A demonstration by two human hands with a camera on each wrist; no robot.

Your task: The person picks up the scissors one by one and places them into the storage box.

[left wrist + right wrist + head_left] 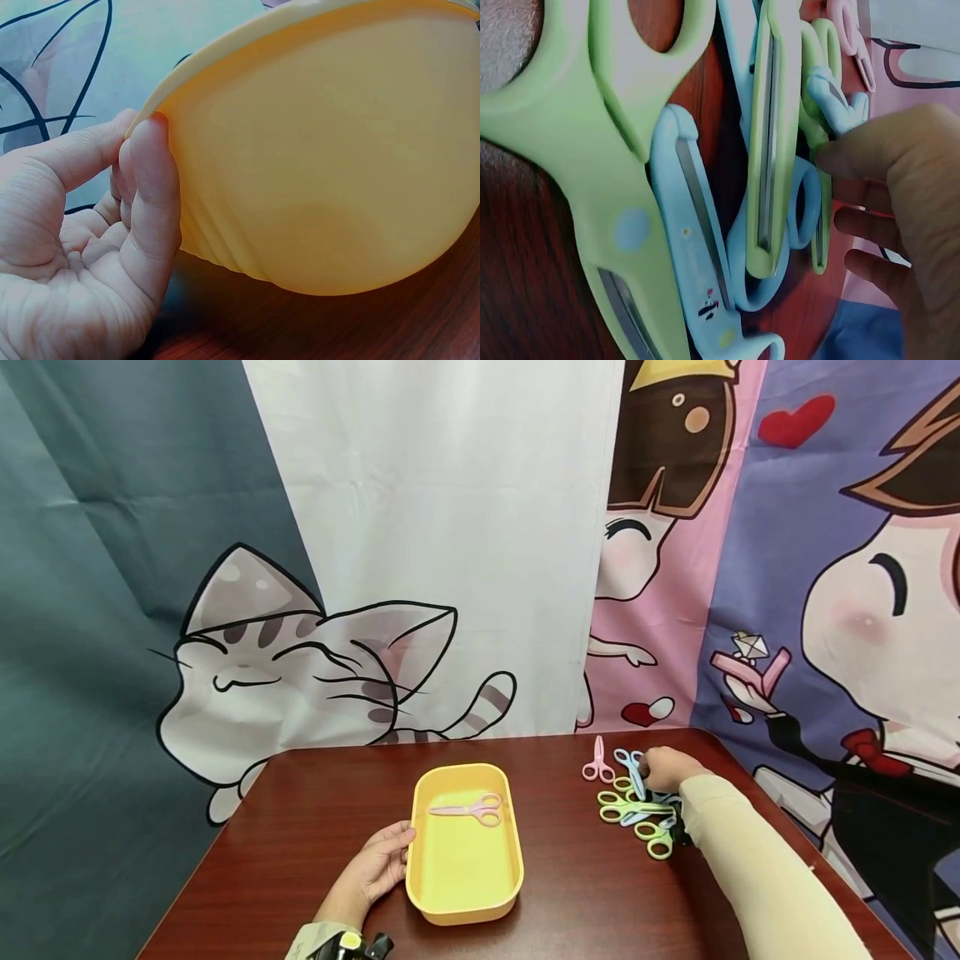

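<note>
Your L hand [381, 862] pinches yellow tray [459, 877] at L rim, R hand [671, 769] at blue scissors [637, 780] R of tray, can't tell if gripping.

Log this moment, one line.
left hand: pinches yellow tray rim | right hand: at blue scissors, grip unclear | tray: pink scissors inside

From behind the gripping left hand [382, 862], the head view looks forward and down; close in, the left-wrist view faces the tray [465, 864], the right-wrist view scissors [688, 244], both shared with head.
</note>
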